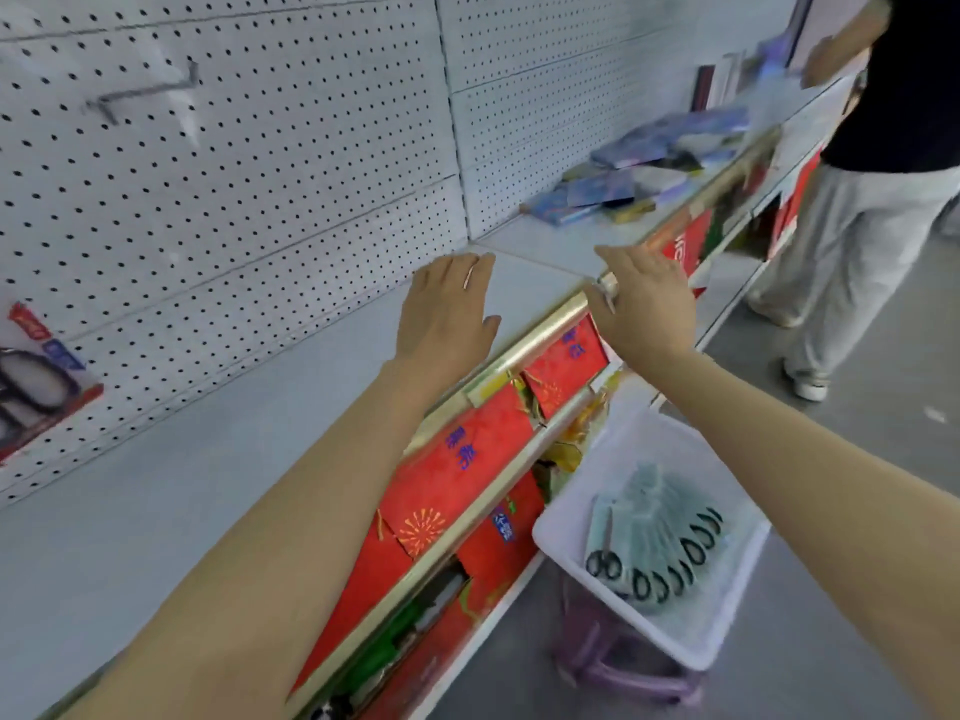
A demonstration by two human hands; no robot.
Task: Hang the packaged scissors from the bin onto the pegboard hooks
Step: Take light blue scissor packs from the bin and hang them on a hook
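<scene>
White bin (pixel 571 517) holds packaged scissors (pixel 654 553) well below both empty, seemingly open-fingered hands: left hand (pixel 447 309), right hand (pixel 644 298).

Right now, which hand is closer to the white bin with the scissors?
Right. The right hand hovers over the shelf edge, above the bin; the left hand is farther, over the shelf top.

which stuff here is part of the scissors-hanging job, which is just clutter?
Job:
- packaged scissors in the white bin
- empty pegboard hook
- pegboard
- one pack already hanging, far left
- left hand and right hand, both empty

Clutter:
- booklets on the shelf
- red packets below
- purple stool
- bystander
</scene>
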